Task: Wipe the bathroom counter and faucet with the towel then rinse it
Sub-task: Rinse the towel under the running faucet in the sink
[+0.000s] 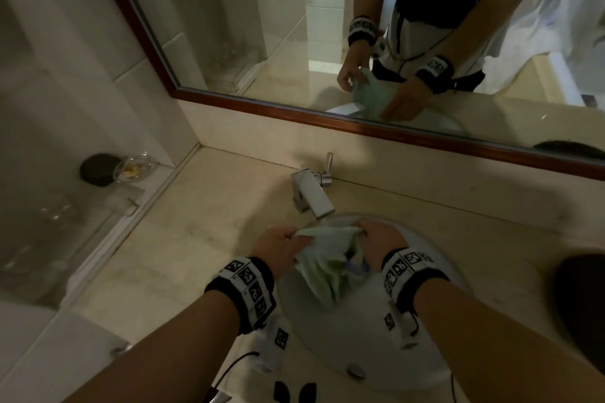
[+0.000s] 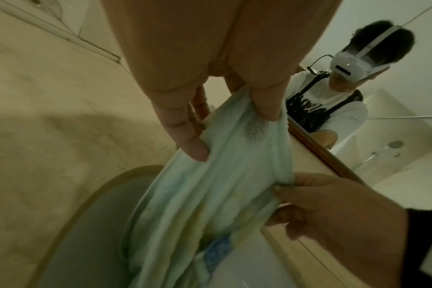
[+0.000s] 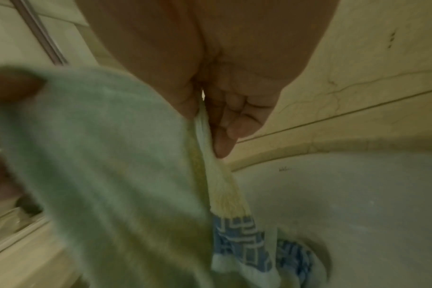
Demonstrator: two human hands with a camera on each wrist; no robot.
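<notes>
Over the sink (image 1: 435, 330), left hand (image 1: 278, 247) & right hand (image 1: 379, 240) each pinch the towel (image 1: 327, 268) (pale green, hanging into basin).

Both forearms are bare. The left wrist carries a black band (image 1: 240, 286) faced with white squares printed in black block patterns, and the right wrist band (image 1: 409, 271) is the same make. Under each band hangs a small white housing, the left one (image 1: 275, 342) and the right one (image 1: 401, 325), each with one more patterned square on it. A thin black cable (image 1: 234, 366) runs back from the left housing. In the mirror the person wears a white short-sleeved shirt (image 2: 333, 101) with a dark printed front, dark straps over it, and a white headset (image 2: 350, 64) held by a white strap across dark hair.
</notes>
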